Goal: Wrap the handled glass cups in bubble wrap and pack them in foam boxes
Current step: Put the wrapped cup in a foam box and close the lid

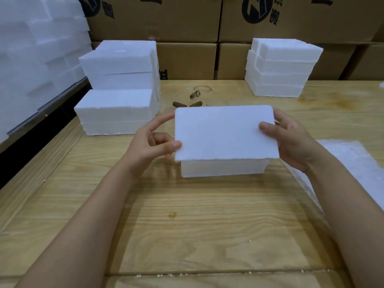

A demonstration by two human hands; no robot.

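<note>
A white foam lid [222, 132] is held flat just above a white foam box [222, 168] in the middle of the wooden table [187, 225]. My left hand [153, 142] pinches the lid's left edge between thumb and fingers. My right hand [291, 140] grips the right edge, thumb on top. The box's inside is hidden under the lid. Clear glass cups [197, 94] stand behind the lid, hard to make out. Bubble wrap [349, 161] lies flat at the right.
Stacks of foam boxes stand at the left [118, 88] and the back right [280, 67]. More foam [31, 48] is piled on a shelf at the far left. Cardboard cartons [187, 38] wall off the back of the table.
</note>
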